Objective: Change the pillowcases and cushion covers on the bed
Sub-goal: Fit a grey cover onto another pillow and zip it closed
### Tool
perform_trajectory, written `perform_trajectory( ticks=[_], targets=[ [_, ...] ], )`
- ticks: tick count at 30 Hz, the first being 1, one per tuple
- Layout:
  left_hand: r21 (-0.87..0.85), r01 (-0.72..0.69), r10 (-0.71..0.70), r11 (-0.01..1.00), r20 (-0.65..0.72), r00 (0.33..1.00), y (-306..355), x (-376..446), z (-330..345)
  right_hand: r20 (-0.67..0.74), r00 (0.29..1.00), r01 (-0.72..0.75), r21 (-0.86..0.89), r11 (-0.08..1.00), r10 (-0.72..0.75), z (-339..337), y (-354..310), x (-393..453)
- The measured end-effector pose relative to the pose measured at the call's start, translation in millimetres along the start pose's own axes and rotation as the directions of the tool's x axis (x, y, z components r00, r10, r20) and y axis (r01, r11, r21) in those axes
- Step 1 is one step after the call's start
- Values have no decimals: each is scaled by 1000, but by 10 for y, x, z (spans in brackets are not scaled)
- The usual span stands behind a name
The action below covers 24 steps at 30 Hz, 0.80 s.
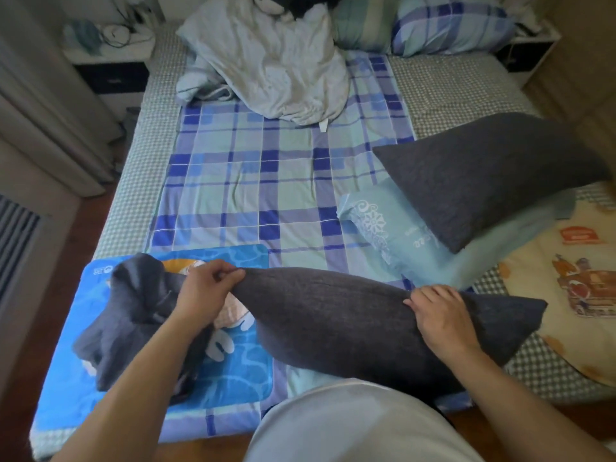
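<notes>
Low in the frame, a dark grey pillow (350, 325) lies across the near edge of the bed (140, 181), its right corner pointing toward the lower right. The left hand (203, 291) pinches the fabric at the pillow's upper left end, thumb and fingers curled on a fold of the cloth. The right hand (440, 315) rests on the pillow's right part, fingers bent and gripping the grey cover along its top edge. Left of the left hand, loose dark grey cloth (130, 315) bunches over a bright blue mat (240, 371) in the lower left.

At centre right, a second dark grey pillow (483, 175) leans tilted on a pale blue pillow (400, 241) with white lace print. A blue plaid sheet (266, 181) covers the middle of the bed. At the top, a crumpled whitish pillow (276, 65) sits beside a blue checked pillow (453, 25) in the upper right. A cream cartoon-print quilt (573, 295) lies at the right edge.
</notes>
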<state>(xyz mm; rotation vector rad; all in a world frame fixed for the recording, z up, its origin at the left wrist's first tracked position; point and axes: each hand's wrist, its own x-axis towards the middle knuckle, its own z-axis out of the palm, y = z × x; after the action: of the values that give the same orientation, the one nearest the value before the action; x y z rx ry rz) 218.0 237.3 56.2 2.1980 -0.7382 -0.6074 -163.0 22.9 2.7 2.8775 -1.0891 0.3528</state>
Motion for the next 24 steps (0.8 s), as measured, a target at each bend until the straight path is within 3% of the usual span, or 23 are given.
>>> perform_trajectory(
  ticks=[2,5,7,9,12,14,17,22,24],
  targets=[
    [-65,-70,83,995,237,968,271,-84,-89,0,999,-46,-39,998,46,-78,174,-22],
    [-196,-79,174,977,538,825,662,-353,7,75,971,-219,-98,971,227,-211,362,15],
    [-405,-24,255,914,527,810,910,-478,155,166,864,-471,-68,879,476,-298,313,200],
    [-623,61,279,780,433,857,1107,-537,302,167,802,-592,96,800,573,-433,99,454],
    [-777,106,243,621,319,916,1310,-581,444,164,923,-372,617,693,349,-948,-519,793],
    [-809,78,233,583,258,937,1404,-632,473,153,980,-199,782,591,128,-1346,-924,881],
    [-792,-6,230,611,170,958,1491,-720,484,63,998,-50,831,554,-5,-1594,-1135,898],
    [-762,-40,206,646,123,971,1501,-851,487,148,973,-12,801,598,-179,-1526,-1101,889],
    [-757,-30,200,653,134,971,1507,-913,455,145,972,-8,804,594,-184,-1502,-1107,892]
  ],
)
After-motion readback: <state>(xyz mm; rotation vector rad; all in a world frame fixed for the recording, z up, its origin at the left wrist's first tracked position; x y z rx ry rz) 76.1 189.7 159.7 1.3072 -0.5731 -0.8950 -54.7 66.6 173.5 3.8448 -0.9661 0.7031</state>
